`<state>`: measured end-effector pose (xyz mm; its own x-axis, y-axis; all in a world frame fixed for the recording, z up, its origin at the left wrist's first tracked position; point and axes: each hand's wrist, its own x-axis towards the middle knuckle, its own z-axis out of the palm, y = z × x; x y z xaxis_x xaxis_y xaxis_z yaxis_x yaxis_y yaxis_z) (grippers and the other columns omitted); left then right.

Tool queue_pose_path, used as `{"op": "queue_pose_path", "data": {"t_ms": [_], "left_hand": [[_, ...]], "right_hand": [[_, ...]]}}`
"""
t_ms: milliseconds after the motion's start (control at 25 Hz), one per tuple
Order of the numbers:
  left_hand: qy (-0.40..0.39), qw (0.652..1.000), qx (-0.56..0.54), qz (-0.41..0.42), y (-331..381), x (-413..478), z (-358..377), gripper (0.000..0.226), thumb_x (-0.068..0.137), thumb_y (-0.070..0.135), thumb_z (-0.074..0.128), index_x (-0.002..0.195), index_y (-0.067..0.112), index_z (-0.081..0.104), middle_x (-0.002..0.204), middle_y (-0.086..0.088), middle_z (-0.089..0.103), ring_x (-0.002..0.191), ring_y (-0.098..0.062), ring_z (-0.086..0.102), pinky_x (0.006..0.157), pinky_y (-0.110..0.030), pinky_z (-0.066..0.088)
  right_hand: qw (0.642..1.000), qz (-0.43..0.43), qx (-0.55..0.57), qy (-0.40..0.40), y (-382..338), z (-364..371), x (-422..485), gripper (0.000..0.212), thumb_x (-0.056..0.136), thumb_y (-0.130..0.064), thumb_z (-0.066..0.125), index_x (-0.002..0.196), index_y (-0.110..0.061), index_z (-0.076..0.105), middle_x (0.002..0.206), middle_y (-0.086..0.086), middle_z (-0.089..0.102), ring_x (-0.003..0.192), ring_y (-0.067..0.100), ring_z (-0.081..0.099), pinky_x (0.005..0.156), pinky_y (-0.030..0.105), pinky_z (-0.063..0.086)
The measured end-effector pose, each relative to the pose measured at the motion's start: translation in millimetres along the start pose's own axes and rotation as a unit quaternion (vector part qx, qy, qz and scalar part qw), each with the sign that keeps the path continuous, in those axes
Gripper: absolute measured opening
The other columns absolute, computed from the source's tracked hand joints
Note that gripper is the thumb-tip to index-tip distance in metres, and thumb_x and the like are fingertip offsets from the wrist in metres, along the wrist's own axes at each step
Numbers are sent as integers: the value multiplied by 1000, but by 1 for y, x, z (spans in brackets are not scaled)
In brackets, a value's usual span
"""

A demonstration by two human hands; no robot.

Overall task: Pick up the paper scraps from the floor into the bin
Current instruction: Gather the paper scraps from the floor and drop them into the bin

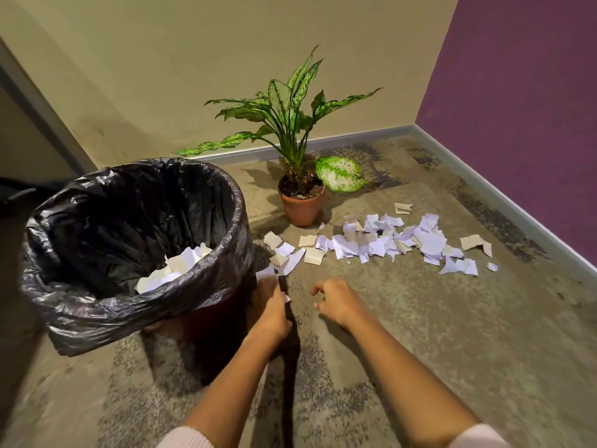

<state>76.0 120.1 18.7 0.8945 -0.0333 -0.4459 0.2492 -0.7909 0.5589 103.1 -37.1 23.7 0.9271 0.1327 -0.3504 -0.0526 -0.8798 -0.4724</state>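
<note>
A bin (206,189) lined with a black plastic bag stands at the left, with several white and beige scraps (174,268) inside. Many torn paper scraps (397,239) lie spread on the carpet to the right of it. My left hand (271,305) is down beside the bin's right side, its fingers closed on a few white scraps (266,272) at the floor. My right hand (336,300) hovers just right of it above bare carpet, fingers loosely curled, holding nothing that I can see.
A potted plant (302,205) in a terracotta pot stands behind the scraps near the beige wall. A purple wall with a grey skirting board (504,195) runs along the right. Mottled carpet (452,334) covers the floor.
</note>
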Motion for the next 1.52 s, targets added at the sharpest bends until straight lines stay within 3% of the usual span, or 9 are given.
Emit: {"op": "queue_pose_path", "data": {"t_ms": [120, 320, 560, 720, 880, 1040, 1240, 1400, 1520], "left_hand": [[-1, 999, -20, -26, -7, 19, 3, 61, 93, -1, 56, 146, -6, 26, 149, -26, 36, 135, -35, 41, 106, -32, 35], [121, 981, 144, -49, -17, 53, 1, 92, 89, 31, 62, 154, 24, -3, 162, -6, -10, 145, -35, 16, 108, -51, 33], [53, 970, 217, -93, -20, 92, -3, 120, 59, 36, 90, 151, 25, 13, 153, -9, 23, 135, -35, 31, 94, -50, 44], [73, 954, 279, -81, -23, 105, 0, 119, 48, 41, 93, 145, 16, 28, 139, -11, 35, 123, -34, 38, 84, -43, 48], [78, 938, 330, -74, -26, 114, 3, 116, 44, 46, 93, 139, 9, 36, 136, -13, 36, 120, -34, 36, 86, -43, 45], [69, 951, 289, -86, -29, 113, -2, 110, 41, 46, 93, 134, 15, 42, 135, -11, 31, 120, -35, 35, 87, -42, 45], [54, 961, 261, -79, -21, 99, -9, 90, 54, 42, 90, 130, 16, 49, 139, -11, 32, 125, -36, 36, 97, -43, 42], [76, 975, 205, -43, -16, 75, -9, 46, 74, 27, 80, 115, 15, 61, 129, -9, 45, 115, -30, 50, 88, -39, 48], [129, 976, 178, 4, -16, 55, -1, 10, 84, 19, 67, 91, 15, 62, 112, -8, 54, 98, -29, 59, 75, -38, 49]], "right_hand": [[1000, -25, -1, -3, -6, 8, 17, 32, 86, -15, 63, 117, -24, 64, 119, 10, 61, 101, 28, 62, 88, 39, 53], [997, -68, -37, 26, -13, 11, 52, 47, 84, -12, 62, 130, -22, 54, 124, 10, 52, 122, 29, 46, 94, 43, 49], [972, -143, -182, 46, -31, 9, 103, 79, 77, -20, 67, 146, -27, 29, 147, 13, 28, 134, 34, 24, 102, 46, 36], [927, -174, -328, -46, -58, 6, 140, 113, 74, -23, 76, 153, -35, -4, 161, 11, -14, 146, 39, 0, 109, 56, 28], [908, -146, -374, -122, -74, -3, 167, 118, 75, -18, 79, 150, -44, -9, 159, 4, -27, 147, 40, -14, 109, 64, 25], [906, -122, -358, -191, -79, 0, 176, 111, 73, -18, 81, 150, -46, 5, 163, 0, -10, 146, 42, -3, 104, 63, 35], [920, -155, -326, -155, -64, 4, 163, 80, 75, -11, 78, 143, -27, 40, 153, 8, 29, 138, 41, 25, 100, 49, 45], [936, -195, -283, -69, -46, 10, 128, 38, 86, -2, 60, 121, -19, 61, 122, 12, 55, 120, 35, 47, 88, 37, 47], [958, -175, -227, -30, -40, 14, 96, 40, 84, 7, 50, 115, -12, 65, 109, 16, 62, 113, 35, 52, 81, 37, 48]]}}
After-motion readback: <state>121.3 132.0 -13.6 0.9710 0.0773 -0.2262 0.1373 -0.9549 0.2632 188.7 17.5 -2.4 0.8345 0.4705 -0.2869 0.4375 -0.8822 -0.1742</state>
